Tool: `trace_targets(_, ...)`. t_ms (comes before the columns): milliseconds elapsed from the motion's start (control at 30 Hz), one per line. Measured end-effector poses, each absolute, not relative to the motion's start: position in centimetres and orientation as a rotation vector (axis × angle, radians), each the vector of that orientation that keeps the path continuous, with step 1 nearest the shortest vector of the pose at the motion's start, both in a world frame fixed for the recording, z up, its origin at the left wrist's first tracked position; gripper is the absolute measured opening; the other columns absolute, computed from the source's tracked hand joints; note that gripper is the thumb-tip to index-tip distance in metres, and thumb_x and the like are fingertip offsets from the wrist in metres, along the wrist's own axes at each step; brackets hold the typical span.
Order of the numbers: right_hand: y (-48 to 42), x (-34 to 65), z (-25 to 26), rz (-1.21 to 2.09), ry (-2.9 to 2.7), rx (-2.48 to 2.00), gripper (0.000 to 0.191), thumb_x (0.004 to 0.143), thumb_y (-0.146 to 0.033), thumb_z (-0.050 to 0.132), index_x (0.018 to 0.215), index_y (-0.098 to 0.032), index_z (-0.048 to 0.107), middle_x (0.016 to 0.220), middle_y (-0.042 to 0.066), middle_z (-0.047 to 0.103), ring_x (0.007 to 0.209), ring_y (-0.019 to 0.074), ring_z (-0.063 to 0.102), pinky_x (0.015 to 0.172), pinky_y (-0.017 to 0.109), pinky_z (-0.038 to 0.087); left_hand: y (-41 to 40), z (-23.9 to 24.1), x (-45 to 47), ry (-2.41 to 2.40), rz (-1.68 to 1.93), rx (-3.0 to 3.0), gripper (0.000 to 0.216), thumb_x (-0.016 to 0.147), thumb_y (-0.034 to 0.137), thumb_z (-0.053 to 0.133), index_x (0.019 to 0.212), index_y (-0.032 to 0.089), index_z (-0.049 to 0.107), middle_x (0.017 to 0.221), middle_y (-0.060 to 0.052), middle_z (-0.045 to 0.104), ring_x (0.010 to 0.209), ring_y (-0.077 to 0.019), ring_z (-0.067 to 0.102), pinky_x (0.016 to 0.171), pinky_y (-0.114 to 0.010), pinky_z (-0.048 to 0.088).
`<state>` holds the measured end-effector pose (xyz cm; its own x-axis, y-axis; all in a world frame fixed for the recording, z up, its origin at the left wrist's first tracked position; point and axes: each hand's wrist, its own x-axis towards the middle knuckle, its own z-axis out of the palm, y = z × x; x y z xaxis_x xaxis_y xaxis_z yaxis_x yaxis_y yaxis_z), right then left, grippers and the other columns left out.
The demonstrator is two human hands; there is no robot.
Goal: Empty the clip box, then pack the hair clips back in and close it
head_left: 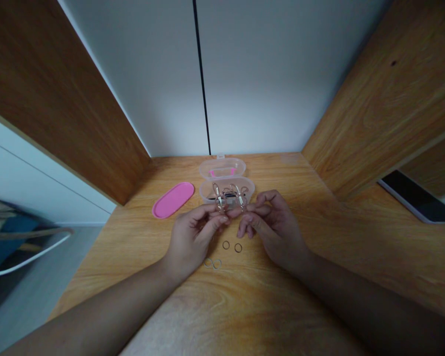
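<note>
My left hand (195, 237) pinches a small silver metal clasp (218, 200) between thumb and fingertips. My right hand (270, 222) pinches a second silver clasp (241, 199) the same way. Both clasps stand upright, side by side, just above the wooden desk (244, 296). Behind them lies an open clear plastic case (226, 180) with pink parts inside its far half. Several small metal rings (226, 244) lie on the desk below my fingers, two between my hands and two (212, 263) nearer my left wrist.
A pink oval lid (173, 199) lies left of the case. Wooden side panels close in the desk on both sides, with a white wall behind. A dark flat device (417, 200) rests on a ledge at the right. A chair (18, 247) stands at the left.
</note>
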<state>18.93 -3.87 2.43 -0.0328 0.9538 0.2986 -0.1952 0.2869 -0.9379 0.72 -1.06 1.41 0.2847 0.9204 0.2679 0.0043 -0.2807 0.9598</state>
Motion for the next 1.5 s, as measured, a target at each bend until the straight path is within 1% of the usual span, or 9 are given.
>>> trace_targets(267, -3.6, 19.06, 2.36, 1.06, -1.246, -0.838, 0.031, 0.091, -0.035, 0.069, 0.088, -0.026, 0.039, 0.085, -0.003, 0.077, 0.052, 0.0106, 0.066, 0.046, 0.022, 0.046, -1.02, 1.91, 0.85, 0.928, 1.187, 1.604, 0.015, 0.089, 0.03, 0.069, 0.09, 0.016, 0.075, 0.07, -0.002, 0.073, 0.054, -0.0106, 0.059, 0.053, -0.021, 0.049)
trace_targets(500, -3.56, 19.25, 2.2, 1.065, -1.235, -0.835, 0.029, 0.092, -0.031, 0.069, 0.09, -0.026, 0.041, 0.086, -0.002, 0.077, 0.054, 0.0102, 0.067, 0.047, 0.021, 0.046, -0.97, 2.08, 0.79, 0.957, 1.161, 1.659, 0.014, 0.09, 0.029, 0.068, 0.094, 0.018, 0.078, 0.07, -0.001, 0.074, 0.057, -0.0116, 0.062, 0.056, -0.022, 0.051)
trace_targets(600, -3.54, 19.25, 2.32, 1.058, -1.233, -0.844, 0.029, 0.092, -0.034, 0.069, 0.089, -0.026, 0.041, 0.083, -0.002, 0.077, 0.053, 0.0105, 0.066, 0.047, 0.021, 0.046, -1.02, 2.19, 0.81, 0.973, 1.16, 1.667, 0.015, 0.09, 0.029, 0.068, 0.092, 0.018, 0.078, 0.07, -0.001, 0.075, 0.058, -0.012, 0.064, 0.057, -0.022, 0.052)
trace_targets(767, -3.43, 19.23, 2.45, 1.076, -1.212, -0.846, 0.03, 0.093, -0.037, 0.068, 0.09, -0.026, 0.04, 0.087, -0.001, 0.078, 0.053, 0.0106, 0.066, 0.047, 0.022, 0.046, -0.93, 2.21, 0.72, 1.004, 1.203, 1.644, 0.019, 0.091, 0.031, 0.067, 0.096, 0.017, 0.078, 0.07, -0.002, 0.075, 0.058, -0.012, 0.064, 0.056, -0.021, 0.051)
trace_targets(1000, -3.09, 19.55, 2.1, 1.091, -1.158, -0.894, 0.034, 0.091, -0.046, 0.068, 0.09, -0.025, 0.042, 0.088, 0.001, 0.079, 0.052, 0.0111, 0.066, 0.047, 0.021, 0.044, -0.71, 2.1, 0.48, 1.122, 1.15, 1.539, 0.034, 0.093, 0.045, 0.063, 0.095, 0.015, 0.078, 0.068, -0.001, 0.071, 0.054, -0.0089, 0.053, 0.052, -0.02, 0.042)
trace_targets(1133, -3.12, 19.59, 2.39, 1.106, -1.159, -0.897, 0.034, 0.091, -0.047, 0.068, 0.091, -0.025, 0.041, 0.091, 0.002, 0.08, 0.052, 0.0113, 0.066, 0.047, 0.022, 0.045, -0.73, 1.93, 0.49, 1.082, 1.147, 1.475, 0.051, 0.098, 0.057, 0.05, 0.097, 0.013, 0.077, 0.073, -0.004, 0.071, 0.055, -0.0099, 0.051, 0.052, -0.023, 0.04)
trace_targets(1233, -3.34, 19.62, 2.66, 1.075, -1.17, -0.879, 0.029, 0.094, -0.044, 0.065, 0.093, -0.025, 0.043, 0.091, 0.002, 0.08, 0.052, 0.0112, 0.066, 0.048, 0.022, 0.045, -0.84, 1.88, 0.53, 1.005, 1.193, 1.441, 0.058, 0.1, 0.059, 0.04, 0.104, 0.012, 0.075, 0.077, -0.007, 0.072, 0.058, -0.0122, 0.055, 0.054, -0.025, 0.041)
trace_targets(1333, -3.5, 19.7, 2.82, 1.011, -1.162, -0.876, 0.022, 0.098, -0.042, 0.059, 0.095, -0.025, 0.045, 0.087, 0.0, 0.078, 0.052, 0.0102, 0.064, 0.048, 0.022, 0.044, -0.96, 1.84, 0.5, 0.961, 1.225, 1.442, 0.056, 0.102, 0.057, 0.039, 0.103, 0.013, 0.074, 0.077, -0.007, 0.071, 0.061, -0.0133, 0.056, 0.056, -0.026, 0.042)
trace_targets(1500, -3.57, 19.92, 2.75, 0.924, -1.133, -0.901, 0.022, 0.101, -0.043, 0.054, 0.091, -0.024, 0.049, 0.073, -0.003, 0.072, 0.048, 0.0092, 0.06, 0.043, 0.02, 0.036, -1.16, 1.78, 0.27, 0.923, 1.25, 1.573, 0.044, 0.103, 0.047, 0.043, 0.091, 0.015, 0.071, 0.075, -0.003, 0.067, 0.063, -0.0119, 0.054, 0.06, -0.025, 0.041)
